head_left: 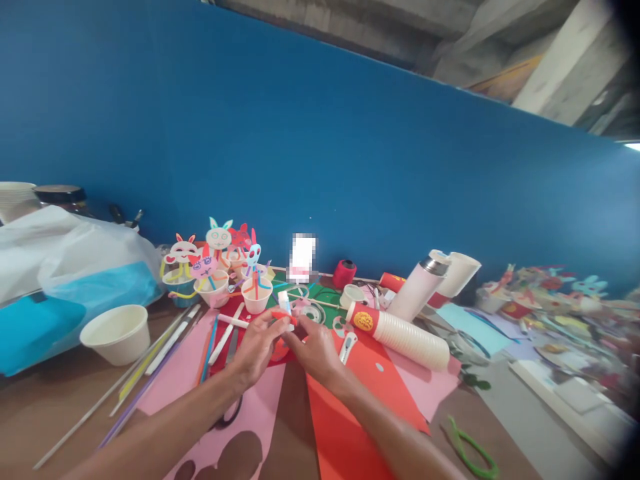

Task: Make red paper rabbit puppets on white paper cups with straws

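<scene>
One blue wall point(320, 147) beyond the grip; one brown tabletop point(65, 407) below. One red-orange paper sheet point(360, 393) near side, right of grip. One white plastic bag point(107, 243) with blue contents, far left. One nested stack of white paper cups with red-gold band point(400, 337) lying right of grip; one pale flask with silver neck point(417, 283) leaning behind it. One open cream paper bowl point(117, 337) left. Five paper animal heads point(219, 239) on pipe-cleaner bodies in cups, beyond and left of grip. One green pipe-cleaner loop point(473, 450) near right; one red spool point(345, 273) beyond; one white-handled cutter point(349, 347) just right. Left hand point(257, 343): grip narrow, pinching small red-orange piece point(283, 316). Right hand point(317, 347) meets it; its fingertip contact is hidden, can't tell if closed. Small white tube point(284, 301) upright between hands; which holds it, unclear. Black scissor handle point(233, 413) partly under left forearm. Bright upright rectangle point(303, 257) pixelated. Far-right craft pile point(565, 300) blurred, uncountable.
</scene>
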`<state>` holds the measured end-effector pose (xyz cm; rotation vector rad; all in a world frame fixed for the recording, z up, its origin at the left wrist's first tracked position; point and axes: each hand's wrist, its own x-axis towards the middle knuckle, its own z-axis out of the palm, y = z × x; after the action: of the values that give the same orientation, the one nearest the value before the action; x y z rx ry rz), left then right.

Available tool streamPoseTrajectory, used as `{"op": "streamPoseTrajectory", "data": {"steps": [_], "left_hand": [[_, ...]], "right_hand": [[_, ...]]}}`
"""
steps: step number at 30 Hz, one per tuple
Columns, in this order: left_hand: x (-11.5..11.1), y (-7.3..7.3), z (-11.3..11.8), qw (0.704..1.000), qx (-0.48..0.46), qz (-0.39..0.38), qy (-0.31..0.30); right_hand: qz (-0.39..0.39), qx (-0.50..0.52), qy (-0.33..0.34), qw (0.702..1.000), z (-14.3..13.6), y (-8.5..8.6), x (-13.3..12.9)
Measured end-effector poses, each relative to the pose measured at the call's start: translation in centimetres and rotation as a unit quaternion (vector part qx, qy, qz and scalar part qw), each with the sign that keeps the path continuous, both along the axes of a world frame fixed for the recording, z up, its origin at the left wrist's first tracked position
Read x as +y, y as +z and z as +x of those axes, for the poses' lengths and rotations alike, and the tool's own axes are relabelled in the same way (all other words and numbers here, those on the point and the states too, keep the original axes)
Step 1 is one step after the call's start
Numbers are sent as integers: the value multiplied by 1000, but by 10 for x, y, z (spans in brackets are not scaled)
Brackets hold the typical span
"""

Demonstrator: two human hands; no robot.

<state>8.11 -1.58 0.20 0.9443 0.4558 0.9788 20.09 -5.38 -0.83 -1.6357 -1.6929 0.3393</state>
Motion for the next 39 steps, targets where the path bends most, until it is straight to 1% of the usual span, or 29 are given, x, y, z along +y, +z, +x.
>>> {"op": "streamPoseTrajectory", "data": {"steps": [3,5,6,8,9,10,11,12,13,14,15,16,17,20,22,23,25,26,28,29,30,31,32,34,35,37,38,39], "left_hand": [[5,2,-2,1000,19,2,2],[6,2,-3,1000,24,-3,2],[6,3,-3,1000,25,-4,3],[5,3,-3,1000,19,-7,16],[4,4,-3,1000,14,-9,23],[3,5,-3,1000,6,-12,29],[1,5,-3,1000,-2,-12,27],[0,6,-3,1000,-8,-12,18],[0,8,-4,1000,-12,-12,4],[-1,8,-4,1000,-15,-10,-9],[-1,9,-4,1000,-17,-8,-17],[-2,10,-4,1000,-18,-10,-16],[-1,10,-4,1000,-18,-15,-8],[0,9,-3,999,-16,-29,17],[1,8,-3,999,-23,-28,12],[1,7,-3,999,-30,-26,6],[1,7,-2,999,-39,-26,-7],[0,7,-2,999,-40,-28,-15],[0,8,-3,998,-39,-33,-35],[0,8,-3,998,-39,-34,-43],[0,8,-3,998,-39,-34,-45],[0,8,-4,998,-40,-34,-42],[1,8,-4,998,-40,-35,-35],[1,8,-4,999,-36,-38,-13],[2,8,-4,999,-35,-39,-4],[2,7,-4,999,-35,-40,0],[2,6,-3,998,-39,-39,-1],[3,4,-3,998,-42,-37,-4]], "right_hand": [[50,-112,-16,992,4,0,0],[67,-146,-19,987,3,-1,-1],[69,-143,-17,987,2,-1,-2],[57,-98,1,993,-1,1,-4],[42,-55,20,997,-3,3,-5],[18,3,46,999,-4,4,-5],[-15,74,79,994,-5,6,-6],[-54,151,115,980,-6,7,-6],[-93,226,147,958,-7,8,-5],[-127,288,171,934,-7,9,-4],[-148,329,184,914,-7,9,-4],[-151,347,185,907,-7,8,-3],[-137,344,172,913,-7,8,-2],[-63,288,82,952,-8,6,-2],[-38,268,31,962,-9,5,-2],[-35,272,27,961,-9,4,-1],[-49,310,63,948,-9,3,-1],[-71,341,90,933,-9,3,0],[-136,405,135,894,-8,3,0],[-167,424,144,878,-8,2,0],[-185,429,145,872,-7,2,0],[-187,416,141,878,-7,2,0],[-171,389,130,896,-6,2,0],[-104,313,93,939,-6,1,0],[-69,279,72,955,-6,1,0],[-29,250,47,967,-7,0,-1],[-34,257,50,965,-8,-1,-1],[-55,275,64,958,-9,-2,-1]]}}
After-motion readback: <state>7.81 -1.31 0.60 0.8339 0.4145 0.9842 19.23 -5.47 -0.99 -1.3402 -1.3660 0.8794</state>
